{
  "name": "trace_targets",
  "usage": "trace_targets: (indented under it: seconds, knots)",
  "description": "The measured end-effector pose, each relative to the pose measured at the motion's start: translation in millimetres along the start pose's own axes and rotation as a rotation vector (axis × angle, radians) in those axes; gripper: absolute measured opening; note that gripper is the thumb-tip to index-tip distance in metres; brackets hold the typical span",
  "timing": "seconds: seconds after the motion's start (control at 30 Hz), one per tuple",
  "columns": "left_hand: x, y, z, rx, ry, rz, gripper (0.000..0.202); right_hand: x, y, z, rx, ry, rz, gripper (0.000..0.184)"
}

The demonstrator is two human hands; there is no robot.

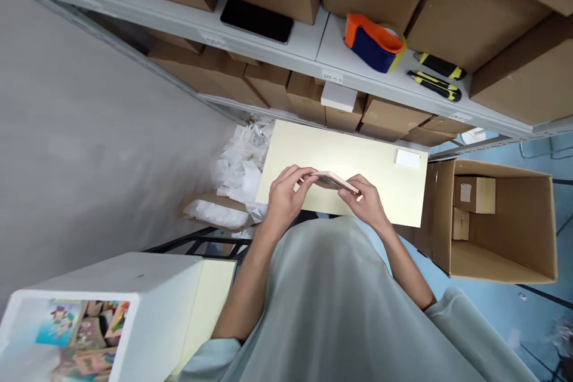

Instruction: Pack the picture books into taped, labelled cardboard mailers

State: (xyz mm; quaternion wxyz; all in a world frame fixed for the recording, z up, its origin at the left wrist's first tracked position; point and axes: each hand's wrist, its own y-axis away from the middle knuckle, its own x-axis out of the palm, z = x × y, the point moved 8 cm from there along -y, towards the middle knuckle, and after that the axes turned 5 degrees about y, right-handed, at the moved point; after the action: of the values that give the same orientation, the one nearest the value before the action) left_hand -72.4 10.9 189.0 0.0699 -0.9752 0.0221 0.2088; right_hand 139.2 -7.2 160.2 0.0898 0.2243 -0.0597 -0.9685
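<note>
Between my two hands is a thin flat box (pixel 332 179), pale pink along its edge with a darker printed face, held tilted above a cream tabletop (pixel 304 149). My left hand (pixel 289 191) pinches its left end between thumb and fingers. At the other end, my right hand (pixel 364 198) grips the right corner the same way. The box's face is seen at too steep an angle to read. A small white label or packet (pixel 407 159) lies on the tabletop to the right of my hands.
A shelf (pixel 304 51) with cardboard boxes runs along the back, bearing a black phone (pixel 256 19), an orange-and-blue tape dispenser (pixel 373 45) and two utility knives (pixel 436 85). An open carton (pixel 501 256) stands right. Crumpled white packaging (pixel 242 161) and a white bin (pixel 156 310) are left.
</note>
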Motion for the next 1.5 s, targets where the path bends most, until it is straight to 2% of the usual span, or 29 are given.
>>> trace_targets:
  seconds: [0.07,0.13,0.23,0.3,0.37,0.43,0.57,0.63,0.7,0.8,0.9,0.97,1.03,1.1,1.2,1.3,1.4,1.5]
  knots:
    - [-4.8,1.9,6.2,0.084,-0.121,0.06,0.025,12.6,-8.9,4.3,-0.035,0.184,-0.016,0.032]
    - [-8.8,3.8,20.8,0.115,-0.207,0.103,0.028,35.1,-19.7,6.6,-0.055,0.384,0.024,0.021]
    - [-15.5,5.3,53.5,0.094,-0.295,0.137,0.026,78.5,-38.6,6.3,-0.06,0.598,0.132,0.018]
    - [-20.2,5.6,78.7,0.065,-0.309,0.148,0.024,108.5,-53.9,1.1,-0.01,0.59,0.206,0.021]
    - [-26.3,5.4,106.3,0.017,-0.278,0.132,0.03,137.4,-72.6,-10.9,0.11,0.445,0.242,0.016]
    - [-33.5,4.6,137.6,-0.056,-0.242,0.092,0.039,166.7,-94.1,-29.7,0.282,0.157,0.204,0.011]
    - [-39.9,-3.0,206.4,-0.188,-0.194,0.053,0.047,232.9,-137.7,-77.7,0.602,-0.52,-0.038,0.031]
    - [-36.3,-12.4,238.3,-0.217,-0.155,0.065,0.049,264.3,-157.0,-100.3,0.708,-0.687,-0.154,0.03]
    - [-30.4,-23.3,266.3,-0.247,-0.114,0.071,0.05,287.5,-171.3,-119.5,0.788,-0.725,-0.244,0.024]
    - [-21.2,-34.1,296.6,-0.305,-0.06,0.092,0.045,300.6,-177.0,-137.0,0.856,-0.583,-0.305,0.015]
    - [-21.6,-32.0,309.6,-0.317,0.002,0.133,0.04,290.7,-165.7,-135.7,0.875,-0.223,-0.205,0.025]
    - [-35.3,-24.0,314.5,-0.308,0.049,0.117,0.04,271.8,-160.2,-118.9,0.778,0.158,-0.148,0.049]
    - [-61.1,-10.8,324.6,-0.328,0.09,0.04,0.039,261.4,-163.3,-86.1,0.552,0.524,-0.117,0.065]
    - [-93.0,8.3,345.3,-0.393,0.109,-0.07,0.037,275.3,-167.7,-56.3,0.381,0.689,-0.034,0.065]
    - [-136.7,47.4,397.5,-0.555,0.079,-0.228,0.033,332.3,-177.2,-28.4,0.245,0.709,0.158,0.057]
    - [-164.4,92.5,466.0,-0.752,0.024,-0.331,0.03,412.4,-188.3,-22.9,0.156,0.635,0.371,0.047]
    - [-175.8,134.1,536.9,-0.959,0.016,-0.388,0.029,496.4,-200.9,-48.0,0.122,0.582,0.59,0.035]
    - [-177.7,162.8,598.7,-1.104,0.039,-0.453,0.031,572.9,-221.5,-103.9,0.183,0.548,0.729,0.023]
